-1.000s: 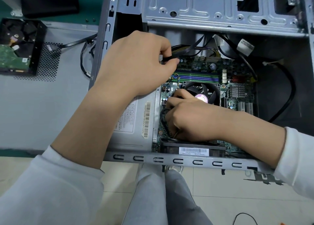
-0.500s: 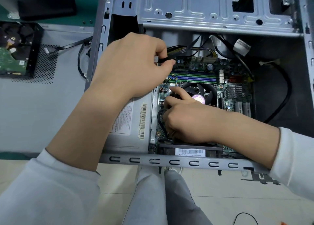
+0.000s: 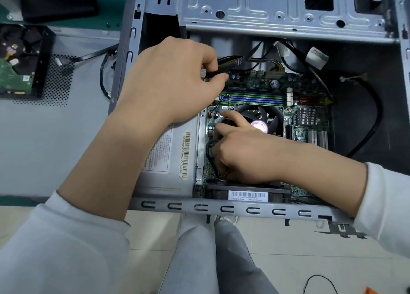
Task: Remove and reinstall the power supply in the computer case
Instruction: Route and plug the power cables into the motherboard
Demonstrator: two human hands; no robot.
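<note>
The open computer case (image 3: 221, 209) lies on its side under me. The grey power supply (image 3: 168, 160), with barcode labels, sits at the case's left, partly under my left forearm. My left hand (image 3: 173, 82) pinches a black power cable (image 3: 230, 65) with a white connector above the motherboard (image 3: 306, 118). My right hand (image 3: 244, 153) is over the board left of the CPU fan (image 3: 264, 118), its fingers curled round a black cable (image 3: 210, 156), index finger stretched toward the fan. What lies under that hand is hidden.
The grey side panel (image 3: 33, 142) lies on the left with a hard drive in a black bracket (image 3: 22, 69) on it. A metal drive cage (image 3: 277, 9) spans the case's far side. A thick black cable (image 3: 372, 120) loops at the right. Tiled floor and my legs below.
My right index finger has stretched out toward the fan. My left hand keeps its pinch on the cable in about the same place.
</note>
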